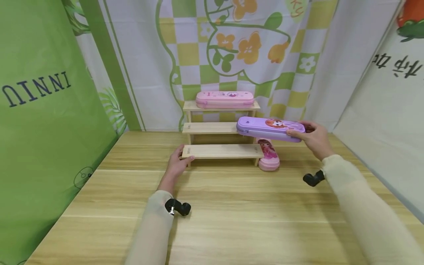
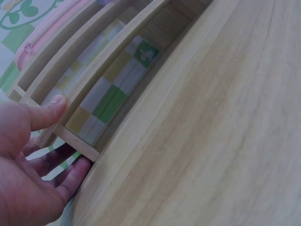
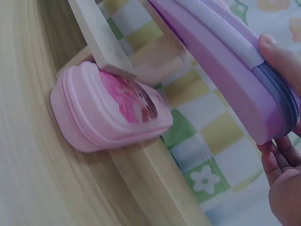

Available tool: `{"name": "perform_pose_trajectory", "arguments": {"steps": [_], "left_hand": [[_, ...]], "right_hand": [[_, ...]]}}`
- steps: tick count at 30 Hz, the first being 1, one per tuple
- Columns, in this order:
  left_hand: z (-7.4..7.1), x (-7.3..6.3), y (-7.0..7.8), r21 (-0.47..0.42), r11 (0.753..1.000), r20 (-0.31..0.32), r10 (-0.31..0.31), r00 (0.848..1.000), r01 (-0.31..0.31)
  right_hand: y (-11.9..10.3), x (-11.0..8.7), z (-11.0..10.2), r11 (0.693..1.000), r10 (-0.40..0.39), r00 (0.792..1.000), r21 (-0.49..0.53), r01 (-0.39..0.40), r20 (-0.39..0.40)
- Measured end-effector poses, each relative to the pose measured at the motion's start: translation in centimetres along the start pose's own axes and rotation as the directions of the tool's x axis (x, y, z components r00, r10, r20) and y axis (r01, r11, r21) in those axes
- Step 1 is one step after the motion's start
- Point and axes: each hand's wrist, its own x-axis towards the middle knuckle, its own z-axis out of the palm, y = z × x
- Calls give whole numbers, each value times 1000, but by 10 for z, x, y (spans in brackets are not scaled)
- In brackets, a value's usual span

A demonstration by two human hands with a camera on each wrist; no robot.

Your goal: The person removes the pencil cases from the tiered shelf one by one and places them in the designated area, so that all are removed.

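Note:
My right hand [image 1: 316, 140] grips the right end of a purple zippered pencil case [image 1: 265, 129] with a cartoon girl on its lid, held in the air at the right part of the middle shelf. My left hand [image 1: 177, 162] holds the left end of the lowest shelf of a three-step wooden rack [image 1: 222, 151], thumb on top and fingers behind. On the top shelf lies a light pink pencil case [image 1: 225, 99]. Another pink pencil case [image 3: 113, 108], with a girl in a pink dress, is on the table against the rack's right side.
The rack stands toward the back of a wood-grain table [image 1: 232, 213]. Behind it hangs a checked, flowered curtain [image 1: 188, 55]. A green cloth [image 1: 43, 140] borders the left and a white printed cloth [image 1: 381, 95] the right. Black camera mounts [image 1: 179, 207] sit on both wrists.

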Motion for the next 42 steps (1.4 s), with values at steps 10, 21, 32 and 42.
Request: {"name": "perform_pose_trajectory", "arguments": {"steps": [10,21,32,42], "left_hand": [[0,-1,0,-2,1000,4,13,1000,-13],[1,-3,0,15,1000,-12,14,1000,-14],[2,-4,0,20,1000,-10,23,1000,-23],[1,-3,0,20,1000,-3,14,1000,-14]], "right_hand": [[18,-9,-23,1000,4,994,21,-1,-111],[45,-18,-51,995,102,982,33,-98,-156],[77,-28,-67,971,236,957,12,-237,-169],[99,-34,-59,933,342,921,-48,-356,-189]]}}
